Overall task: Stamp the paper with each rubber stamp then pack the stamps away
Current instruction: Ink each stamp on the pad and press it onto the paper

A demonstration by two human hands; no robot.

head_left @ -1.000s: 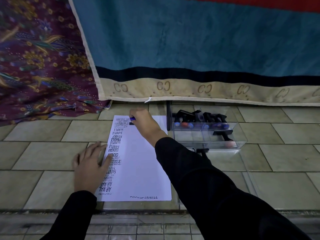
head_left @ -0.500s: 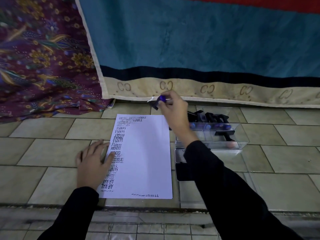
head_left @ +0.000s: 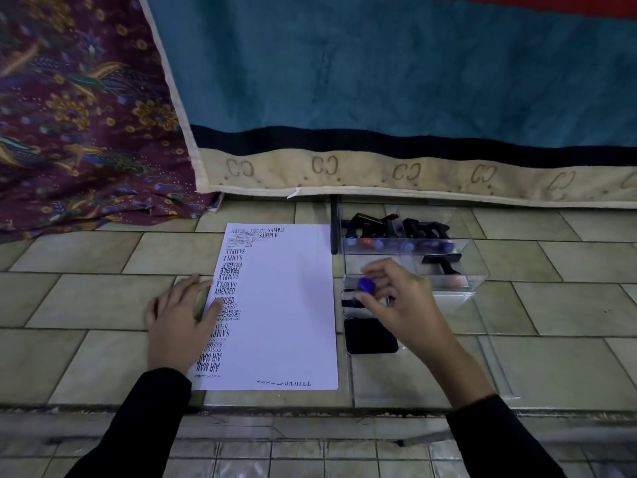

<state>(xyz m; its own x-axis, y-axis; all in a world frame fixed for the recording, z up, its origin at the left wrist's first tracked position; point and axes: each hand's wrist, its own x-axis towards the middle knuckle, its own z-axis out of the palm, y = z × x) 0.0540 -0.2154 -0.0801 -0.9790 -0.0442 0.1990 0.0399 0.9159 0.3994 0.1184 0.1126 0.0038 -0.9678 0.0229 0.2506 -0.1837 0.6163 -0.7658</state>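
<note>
Evidently, right hand (head_left: 408,307) fingers (head_left: 377,270) pinch the stamp (head_left: 366,285).

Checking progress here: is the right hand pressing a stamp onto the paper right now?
No, the right hand holds the blue-topped stamp near the black ink pad, right of the paper.

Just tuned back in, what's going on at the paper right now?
A person is working through a set of rubber stamps on a tiled floor. The left hand lies flat on the left edge of the paper, where a column of impressions runs. The right hand pinches a blue-knobbed stamp over the black ink pad beside the paper; whether it touches the pad is unclear. More stamps sit in the clear box just beyond.
</note>
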